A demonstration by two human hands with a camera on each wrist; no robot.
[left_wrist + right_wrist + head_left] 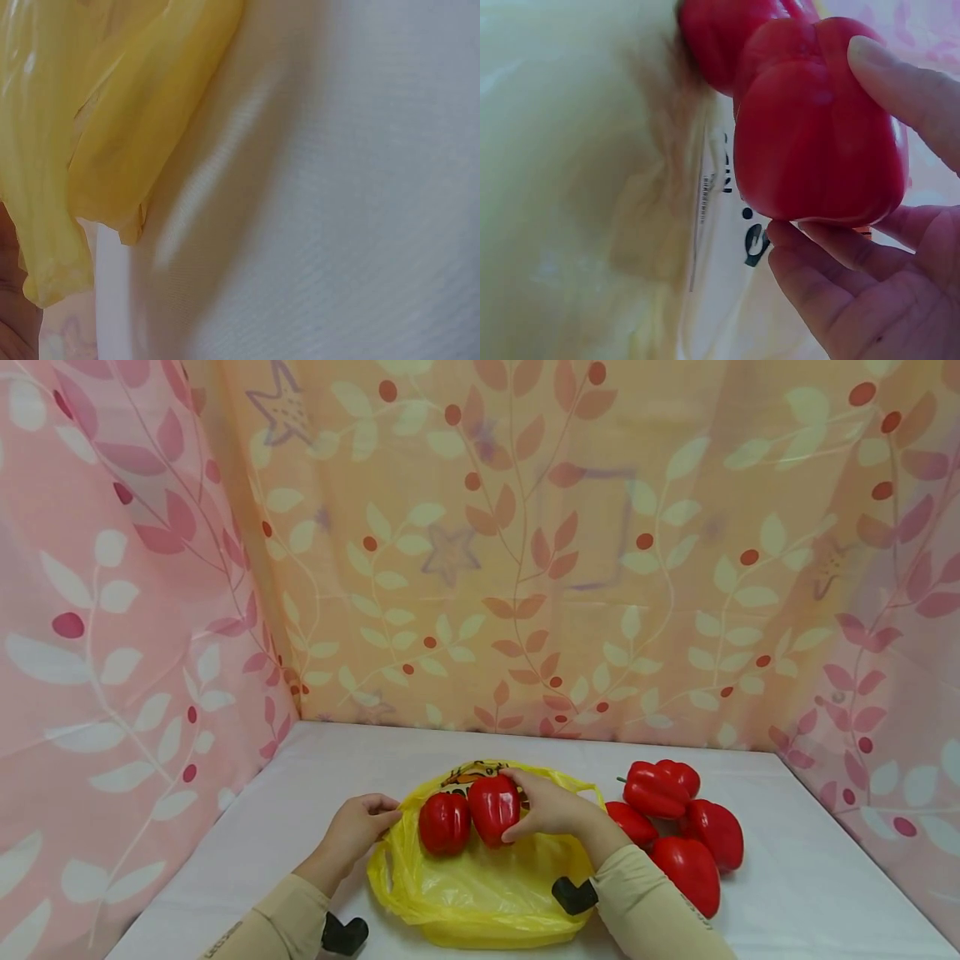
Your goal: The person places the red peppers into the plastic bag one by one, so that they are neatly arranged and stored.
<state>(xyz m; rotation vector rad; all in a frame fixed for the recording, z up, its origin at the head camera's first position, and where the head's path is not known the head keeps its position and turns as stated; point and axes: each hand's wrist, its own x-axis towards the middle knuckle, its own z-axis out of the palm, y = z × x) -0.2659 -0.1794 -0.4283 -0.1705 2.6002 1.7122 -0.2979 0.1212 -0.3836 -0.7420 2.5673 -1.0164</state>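
A yellow plastic bag (480, 893) lies spread with its mouth open on the white table. My left hand (352, 835) pinches its left rim between thumb and fingers; in the left wrist view a fold of the bag (135, 135) hangs beside a sliver of that hand. With thumb and fingers on opposite sides, my right hand (551, 810) grips a red bell pepper (495, 810) over the far part of the bag. Another red bell pepper (445, 823) sits in the bag just left of it. The right wrist view shows the held pepper (821, 142) from close up.
Several more red bell peppers (686, 872) are grouped on the table (795, 893) to the right, close to my right forearm. A patterned curtain (525, 568) hangs behind the table and along both sides.
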